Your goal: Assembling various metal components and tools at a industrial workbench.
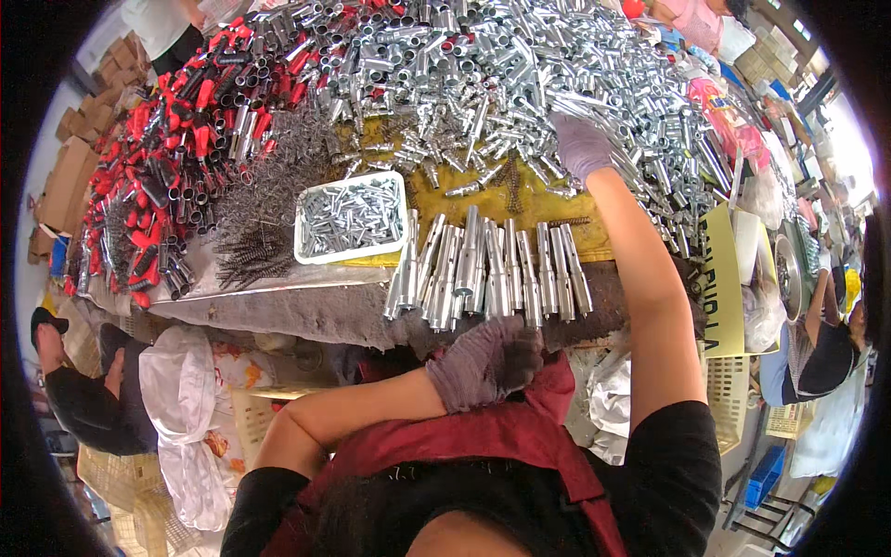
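A worker's gloved right hand (582,144) reaches far into a heap of silver metal tubes (483,65), fingers curled among them, while the gloved left hand (487,362) closes on near-edge tubes (487,269) lined up side by side, seemingly for easy picking.

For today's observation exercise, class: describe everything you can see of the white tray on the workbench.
The white tray is a shallow rectangular container that looks like plastic, with rounded corners and a raised rim. It lies flat, slightly askew, on the yellow mat near the bench's front edge. It is filled with small silvery metal pieces. Dark coil springs are heaped against its left side, and a row of metal tubes lies just to its right. Neither hand touches it.
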`<state>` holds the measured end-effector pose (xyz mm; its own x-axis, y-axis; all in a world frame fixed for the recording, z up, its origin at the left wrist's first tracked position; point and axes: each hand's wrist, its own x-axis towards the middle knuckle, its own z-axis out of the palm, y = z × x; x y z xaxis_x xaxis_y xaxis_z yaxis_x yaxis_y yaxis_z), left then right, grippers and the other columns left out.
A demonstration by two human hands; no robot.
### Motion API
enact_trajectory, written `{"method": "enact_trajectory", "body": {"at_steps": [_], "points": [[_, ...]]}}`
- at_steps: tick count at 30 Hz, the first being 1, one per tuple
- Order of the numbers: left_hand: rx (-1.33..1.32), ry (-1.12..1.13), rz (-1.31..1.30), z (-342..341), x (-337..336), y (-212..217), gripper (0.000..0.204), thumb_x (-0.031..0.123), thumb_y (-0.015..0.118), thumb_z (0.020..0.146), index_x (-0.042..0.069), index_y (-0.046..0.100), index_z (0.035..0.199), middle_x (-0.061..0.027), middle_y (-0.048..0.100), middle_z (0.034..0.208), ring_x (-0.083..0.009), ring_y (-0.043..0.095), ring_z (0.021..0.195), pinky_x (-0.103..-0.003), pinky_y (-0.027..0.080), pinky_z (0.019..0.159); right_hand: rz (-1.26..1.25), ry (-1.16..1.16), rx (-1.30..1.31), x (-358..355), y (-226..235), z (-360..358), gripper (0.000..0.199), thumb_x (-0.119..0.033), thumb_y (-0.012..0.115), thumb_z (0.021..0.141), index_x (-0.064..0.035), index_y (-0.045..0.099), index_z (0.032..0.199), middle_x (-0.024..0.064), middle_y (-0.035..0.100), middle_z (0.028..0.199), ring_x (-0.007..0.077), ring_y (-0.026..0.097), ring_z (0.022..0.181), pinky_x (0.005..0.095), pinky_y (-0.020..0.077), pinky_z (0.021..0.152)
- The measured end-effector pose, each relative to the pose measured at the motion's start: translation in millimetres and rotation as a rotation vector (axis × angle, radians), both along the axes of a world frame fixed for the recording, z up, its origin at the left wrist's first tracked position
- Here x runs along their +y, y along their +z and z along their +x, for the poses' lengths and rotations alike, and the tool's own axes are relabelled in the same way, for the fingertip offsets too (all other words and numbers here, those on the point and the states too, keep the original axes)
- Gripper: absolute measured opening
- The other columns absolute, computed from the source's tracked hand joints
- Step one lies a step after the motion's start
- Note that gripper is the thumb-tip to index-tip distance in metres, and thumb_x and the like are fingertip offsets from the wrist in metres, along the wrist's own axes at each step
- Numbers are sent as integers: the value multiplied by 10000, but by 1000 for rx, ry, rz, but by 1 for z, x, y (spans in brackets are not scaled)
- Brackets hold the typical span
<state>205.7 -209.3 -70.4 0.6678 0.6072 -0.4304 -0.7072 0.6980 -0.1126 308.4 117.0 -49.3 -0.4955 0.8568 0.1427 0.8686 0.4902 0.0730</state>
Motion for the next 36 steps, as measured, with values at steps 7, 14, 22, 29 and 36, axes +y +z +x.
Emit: {"method": "enact_trajectory", "body": {"at_steps": [7,14,22,29,36], "points": [[380,3,369,-23,14,40,221,265,546,858,86,558,986,-63,622,781,-174,604,667,-300,485,507,-208,-38,-104,-4,16,-5,327,-113,521,788,-58,534,1110,179,590,1065,309,567,1004,401,457,852],[701,384,665,-48,63,50,378,341,545,872,84,455,1133,-89,570,1013,-182,582,791,-318,506,631,-617,-9,1053,-99,74,-6,264,-221,669,794,-22,577,941,86,623,775,148,595,663,257,501,610],[789,639,835,-62,72,70,276,218,582,868,67,491,1080,-60,602,899,-138,580,731,-266,500,638,-736,589,1229,-182,30,21,485,-284,684,786,11,502,1125,114,597,964,186,617,813,277,524,679],[1626,622,1370,-72,50,75,244,159,605,849,60,502,1047,-39,575,891,-104,535,785,-237,453,678,-1184,345,1107,-217,53,1,740,-690,568,694,-8,586,981,56,597,783,132,559,646,244,445,570],[1446,919,1424,-65,40,55,303,141,635,807,21,535,1066,-118,584,895,-244,586,824,-331,461,726,-1279,274,1178,-229,65,-8,630,-648,552,737,-31,587,854,-10,464,568,71,367,457,226,251,418]]}}
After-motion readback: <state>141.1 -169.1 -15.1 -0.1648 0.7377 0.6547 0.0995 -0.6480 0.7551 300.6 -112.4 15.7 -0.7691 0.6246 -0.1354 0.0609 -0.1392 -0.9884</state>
